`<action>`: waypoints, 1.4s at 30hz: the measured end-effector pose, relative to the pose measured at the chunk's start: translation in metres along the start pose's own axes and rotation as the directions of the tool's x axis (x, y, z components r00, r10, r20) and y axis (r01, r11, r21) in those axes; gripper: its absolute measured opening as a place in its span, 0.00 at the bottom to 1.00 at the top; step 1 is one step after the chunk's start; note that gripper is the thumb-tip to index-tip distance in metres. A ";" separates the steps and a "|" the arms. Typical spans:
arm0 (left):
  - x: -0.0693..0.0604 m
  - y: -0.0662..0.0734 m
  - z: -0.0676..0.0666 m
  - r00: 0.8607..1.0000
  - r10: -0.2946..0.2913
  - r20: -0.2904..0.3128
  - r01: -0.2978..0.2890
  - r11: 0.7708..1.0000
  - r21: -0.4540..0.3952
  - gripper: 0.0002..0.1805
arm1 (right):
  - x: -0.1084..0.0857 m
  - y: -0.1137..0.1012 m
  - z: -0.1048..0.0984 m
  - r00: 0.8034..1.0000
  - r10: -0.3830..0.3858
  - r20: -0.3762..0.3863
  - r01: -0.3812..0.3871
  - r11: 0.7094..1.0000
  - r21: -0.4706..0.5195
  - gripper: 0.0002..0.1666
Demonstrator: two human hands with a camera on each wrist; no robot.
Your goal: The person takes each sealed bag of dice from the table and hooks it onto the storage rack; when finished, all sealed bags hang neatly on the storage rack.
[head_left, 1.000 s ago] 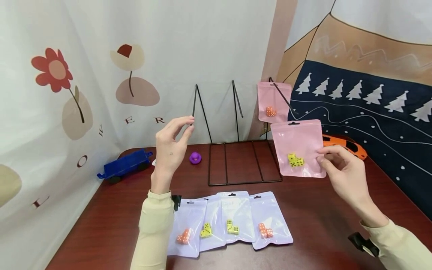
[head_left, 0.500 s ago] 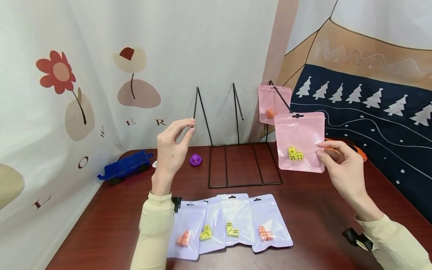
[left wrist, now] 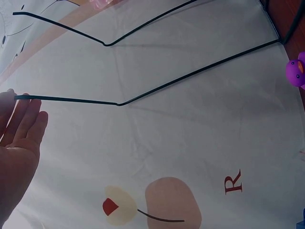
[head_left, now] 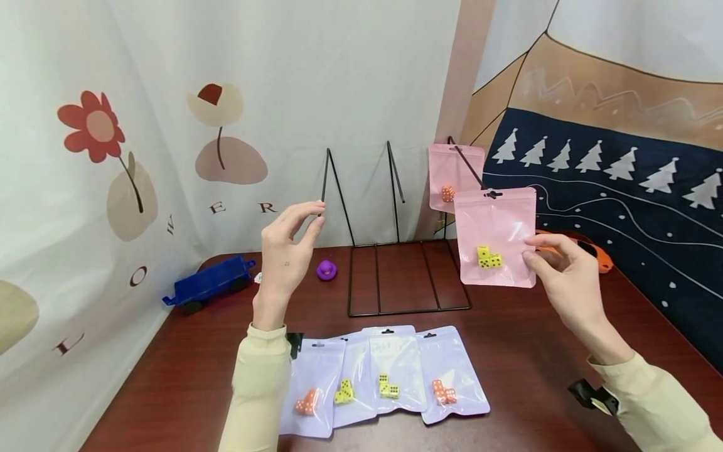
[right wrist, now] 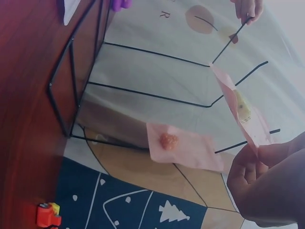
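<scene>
My left hand (head_left: 287, 251) pinches the free end of the left prong of a black wire display rack (head_left: 409, 312); the left wrist view shows the prong's tip between thumb and fingers. In my right hand (head_left: 570, 279) is a pink zip bag (head_left: 497, 226) with yellow dice (head_left: 488, 257), pinched by its right edge. This bag's hang hole lies at the tip of the right prong; whether the tip passes through cannot be told. Behind it, another pink bag (head_left: 443, 166) with orange dice (right wrist: 168, 140) hangs on the same prong. No bag hangs on the middle prong (head_left: 395, 176).
Several pale lilac bags (head_left: 395, 351) with orange or yellow dice lie overlapping in front of the rack. A purple duck (head_left: 326, 270) and a blue toy trailer (head_left: 210, 282) stand to the left. An orange toy car (head_left: 599, 253) sits behind my right hand.
My right hand has raised the pink bag with yellow dice and moved it slightly, bringing its hang hole to the right prong's tip. The left hand keeps its hold on the left prong.
</scene>
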State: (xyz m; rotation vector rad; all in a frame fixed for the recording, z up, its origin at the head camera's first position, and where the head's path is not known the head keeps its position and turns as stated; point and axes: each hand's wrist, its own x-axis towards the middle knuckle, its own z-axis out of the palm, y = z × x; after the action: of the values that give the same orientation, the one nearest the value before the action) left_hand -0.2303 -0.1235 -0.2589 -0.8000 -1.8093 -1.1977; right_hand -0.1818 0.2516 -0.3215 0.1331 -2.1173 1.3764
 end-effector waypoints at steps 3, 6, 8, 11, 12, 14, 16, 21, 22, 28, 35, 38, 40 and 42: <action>-0.001 -0.001 -0.001 1.000 0.008 -0.004 -0.008 1.000 -0.009 0.09 | 0.003 -0.002 0.005 1.000 0.009 0.011 -0.009 1.000 -0.016 0.14; -0.001 0.000 -0.001 1.000 0.011 -0.005 -0.011 1.000 -0.020 0.09 | 0.006 -0.004 0.009 0.999 0.028 0.021 -0.028 0.999 -0.027 0.14; -0.001 0.001 -0.001 1.000 0.005 -0.003 -0.006 1.000 -0.027 0.08 | 0.007 -0.005 0.011 0.999 0.043 0.020 -0.043 0.999 -0.025 0.14; 0.000 0.003 -0.002 1.000 0.005 0.006 -0.005 1.000 -0.025 0.08 | 0.010 -0.006 0.015 0.998 0.059 0.012 -0.058 0.998 -0.012 0.14; 0.001 0.003 -0.002 1.000 0.008 0.009 -0.007 1.000 -0.021 0.08 | 0.011 -0.006 0.016 0.998 0.061 0.010 -0.061 0.998 -0.004 0.14; 0.001 0.004 -0.002 1.000 0.010 0.012 -0.010 1.000 -0.014 0.07 | 0.013 -0.006 0.018 0.998 0.065 0.009 -0.065 0.998 0.011 0.15; 0.001 0.003 -0.002 1.000 0.014 0.013 -0.014 1.000 -0.010 0.07 | 0.015 -0.006 0.019 0.997 0.073 0.011 -0.074 0.997 0.019 0.15; 0.001 0.002 -0.002 1.000 0.009 0.013 -0.009 1.000 -0.005 0.07 | 0.022 -0.005 0.023 0.996 0.087 0.008 -0.087 0.996 0.035 0.16; 0.001 0.003 -0.002 1.000 0.010 0.013 -0.010 1.000 -0.006 0.07 | 0.024 -0.005 0.024 0.996 0.086 0.009 -0.086 0.995 0.046 0.16; 0.002 0.003 0.000 1.000 0.017 0.010 -0.017 1.000 -0.012 0.08 | 0.035 -0.002 0.029 0.997 0.080 0.006 -0.081 0.989 0.125 0.15; 0.002 0.000 0.003 1.000 0.019 0.018 -0.019 1.000 -0.024 0.08 | 0.048 -0.001 0.037 0.994 0.112 -0.013 -0.109 0.981 0.158 0.16; -0.001 -0.008 0.003 1.000 0.021 0.011 -0.021 1.000 -0.018 0.08 | 0.052 -0.001 0.042 0.992 0.123 -0.009 -0.120 0.979 0.165 0.16; -0.002 -0.017 0.002 1.000 0.022 0.008 -0.022 1.000 -0.014 0.09 | 0.054 -0.001 0.046 0.992 0.122 -0.007 -0.120 0.981 0.152 0.16; -0.003 -0.025 0.003 1.000 0.024 0.005 -0.023 1.000 -0.020 0.10 | 0.057 0.000 0.048 0.992 0.124 -0.009 -0.121 0.979 0.164 0.16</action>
State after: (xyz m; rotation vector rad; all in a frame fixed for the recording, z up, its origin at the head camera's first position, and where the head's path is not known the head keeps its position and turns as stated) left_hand -0.2504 -0.1300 -0.2728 -0.8347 -1.7900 -1.2017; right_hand -0.2487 0.2237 -0.3041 0.0546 -2.0245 1.6169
